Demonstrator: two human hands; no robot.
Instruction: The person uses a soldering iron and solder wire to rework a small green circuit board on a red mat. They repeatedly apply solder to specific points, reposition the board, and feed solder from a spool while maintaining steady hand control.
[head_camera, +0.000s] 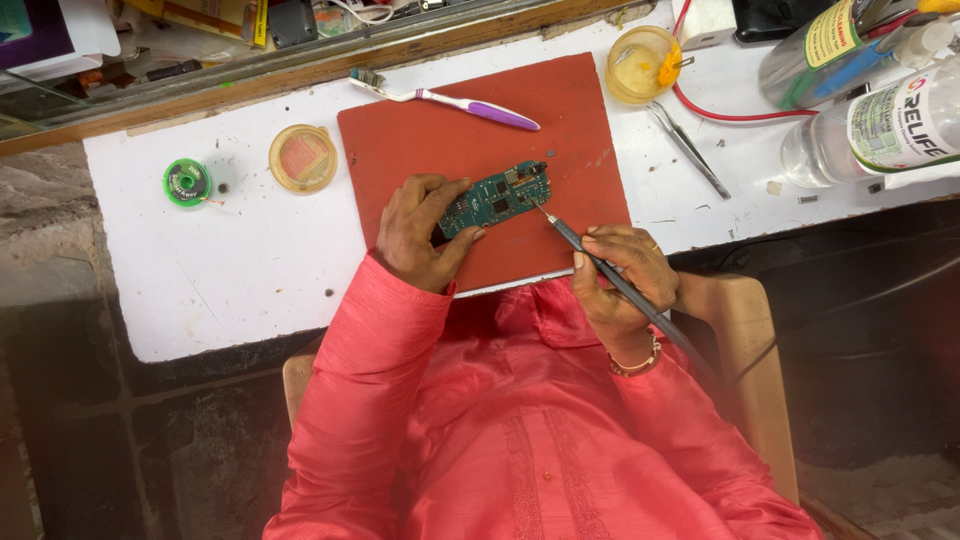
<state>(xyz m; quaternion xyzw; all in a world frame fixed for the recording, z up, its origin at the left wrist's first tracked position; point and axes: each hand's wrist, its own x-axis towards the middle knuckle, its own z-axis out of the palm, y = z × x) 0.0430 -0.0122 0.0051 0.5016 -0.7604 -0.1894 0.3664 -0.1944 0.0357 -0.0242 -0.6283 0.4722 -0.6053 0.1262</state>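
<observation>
Grip of the left hand (415, 235): fingers and thumb closed on the near end of a green circuit board (497, 195), which lies tilted on a red mat (420, 140). Grip of the right hand (615, 275): closed, pen-fashion, round a dark soldering iron (600, 268), its tip touching the board's right edge. The mat rests on a white surface (230, 270). Beyond the mat lie a purple-handled toothbrush (450, 100) and a yellow open tin (640, 65); tweezers (688, 148) lie to the right, a green wire spool (187, 182) to the left.
</observation>
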